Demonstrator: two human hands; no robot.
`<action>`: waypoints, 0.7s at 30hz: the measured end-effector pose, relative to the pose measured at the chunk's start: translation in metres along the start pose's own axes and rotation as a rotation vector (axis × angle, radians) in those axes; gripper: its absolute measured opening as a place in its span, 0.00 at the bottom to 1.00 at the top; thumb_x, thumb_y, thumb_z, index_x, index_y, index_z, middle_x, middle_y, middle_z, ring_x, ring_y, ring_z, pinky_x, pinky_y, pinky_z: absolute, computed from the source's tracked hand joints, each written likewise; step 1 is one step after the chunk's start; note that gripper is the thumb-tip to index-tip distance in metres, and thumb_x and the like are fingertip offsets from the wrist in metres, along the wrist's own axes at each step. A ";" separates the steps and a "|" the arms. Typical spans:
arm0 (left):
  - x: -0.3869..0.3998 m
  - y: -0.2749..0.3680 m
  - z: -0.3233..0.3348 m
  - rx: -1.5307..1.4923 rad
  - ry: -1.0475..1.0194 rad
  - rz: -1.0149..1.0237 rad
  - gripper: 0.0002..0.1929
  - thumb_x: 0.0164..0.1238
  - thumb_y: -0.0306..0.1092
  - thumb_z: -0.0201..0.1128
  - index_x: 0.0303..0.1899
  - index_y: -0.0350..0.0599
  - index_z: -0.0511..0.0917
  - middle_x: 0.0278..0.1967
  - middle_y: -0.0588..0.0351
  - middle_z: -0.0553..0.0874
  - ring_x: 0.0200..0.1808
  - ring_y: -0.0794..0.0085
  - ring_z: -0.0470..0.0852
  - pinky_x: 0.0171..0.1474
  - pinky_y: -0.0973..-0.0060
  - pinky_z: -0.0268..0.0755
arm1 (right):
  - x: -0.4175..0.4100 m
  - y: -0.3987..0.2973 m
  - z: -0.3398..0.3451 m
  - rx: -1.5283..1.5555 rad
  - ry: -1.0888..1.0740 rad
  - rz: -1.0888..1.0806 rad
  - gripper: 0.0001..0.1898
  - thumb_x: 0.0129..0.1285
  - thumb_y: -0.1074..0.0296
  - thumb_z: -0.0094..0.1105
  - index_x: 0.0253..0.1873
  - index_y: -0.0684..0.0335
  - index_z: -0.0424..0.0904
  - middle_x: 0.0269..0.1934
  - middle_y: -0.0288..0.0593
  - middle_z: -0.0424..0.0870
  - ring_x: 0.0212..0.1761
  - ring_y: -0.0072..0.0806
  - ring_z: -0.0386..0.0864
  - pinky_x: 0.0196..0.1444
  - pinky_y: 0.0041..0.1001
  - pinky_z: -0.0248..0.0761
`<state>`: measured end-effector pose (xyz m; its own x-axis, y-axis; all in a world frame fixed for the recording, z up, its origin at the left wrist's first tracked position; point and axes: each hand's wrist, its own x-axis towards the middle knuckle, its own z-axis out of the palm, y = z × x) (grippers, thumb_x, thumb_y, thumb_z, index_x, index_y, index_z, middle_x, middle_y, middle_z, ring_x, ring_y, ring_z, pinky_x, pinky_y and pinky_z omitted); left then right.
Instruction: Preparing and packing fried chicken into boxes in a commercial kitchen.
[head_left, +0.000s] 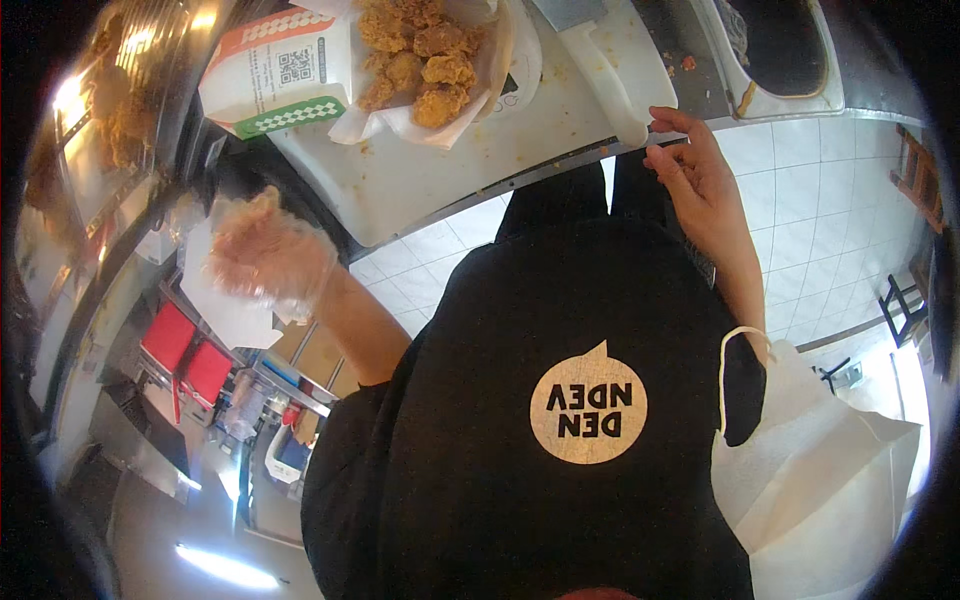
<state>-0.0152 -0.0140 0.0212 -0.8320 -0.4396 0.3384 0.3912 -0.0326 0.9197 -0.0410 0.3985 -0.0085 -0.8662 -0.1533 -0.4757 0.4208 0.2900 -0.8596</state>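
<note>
My left hand (266, 251), in a clear plastic glove, is raised left of the cutting board, its fingers blurred. White paper or card (232, 322) shows behind and below it; whether the hand grips this is unclear. My bare right hand (679, 161) is at the board's near edge, thumb and forefinger apart, beside the white handle (611, 90) of a broad-bladed tool. Pieces of fried chicken (442, 71) fill a paper-lined container at the top. Left of them stands a printed carton (274, 75) in white, orange and green. Crumbs dot the white cutting board (420, 180).
A white-rimmed bin or tray (832, 67) lies at the upper right. Fried food stands behind glass in a lit display case (112, 112) at the left. Red containers (169, 337) are farther back. A white face mask (810, 457) with an ear loop hangs close at the right.
</note>
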 end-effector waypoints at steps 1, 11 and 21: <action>-0.010 -0.015 -0.020 -0.201 0.052 -0.176 0.25 0.67 0.53 0.45 0.46 0.37 0.75 0.38 0.44 0.80 0.38 0.58 0.79 0.44 0.52 0.73 | 0.000 -0.002 -0.001 -0.011 0.007 -0.015 0.18 0.63 0.67 0.57 0.57 0.61 0.69 0.45 0.44 0.74 0.35 0.24 0.76 0.39 0.22 0.70; -0.029 -0.059 0.043 0.121 0.482 -0.629 0.22 0.67 0.46 0.49 0.53 0.36 0.71 0.54 0.46 0.74 0.49 0.61 0.74 0.47 0.66 0.67 | 0.006 -0.046 0.001 -0.004 -0.109 -0.051 0.17 0.65 0.69 0.54 0.57 0.65 0.68 0.44 0.41 0.75 0.37 0.20 0.76 0.39 0.21 0.69; -0.029 -0.114 0.007 1.208 0.284 0.078 0.31 0.49 0.36 0.66 0.57 0.40 0.66 0.55 0.34 0.68 0.57 0.43 0.67 0.61 0.56 0.60 | -0.002 -0.059 -0.033 -0.340 -0.197 0.010 0.18 0.68 0.74 0.45 0.61 0.65 0.63 0.50 0.44 0.73 0.40 0.24 0.78 0.39 0.21 0.70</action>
<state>-0.0383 0.0091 -0.0922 -0.6492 -0.5869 0.4838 -0.3015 0.7826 0.5446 -0.0732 0.4126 0.0494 -0.7804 -0.3176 -0.5385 0.2866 0.5838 -0.7596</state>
